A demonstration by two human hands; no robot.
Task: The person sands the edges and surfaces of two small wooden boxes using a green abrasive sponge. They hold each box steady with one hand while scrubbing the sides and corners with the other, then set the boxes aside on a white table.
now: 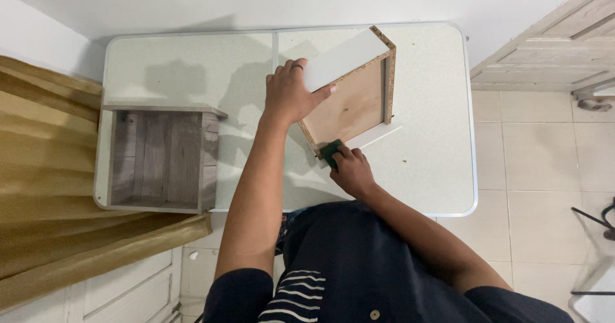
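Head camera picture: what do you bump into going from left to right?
Yellow-brown curtain → grey wooden box on the white table → left hand → green pad under the right hand → chipboard edge of the drawer → tiled floor.

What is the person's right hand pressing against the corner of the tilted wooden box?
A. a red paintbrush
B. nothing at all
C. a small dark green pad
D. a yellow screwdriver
C: the right hand holds a small dark green pad against the near corner of the wooden box, while the left hand steadies the box's white panel.
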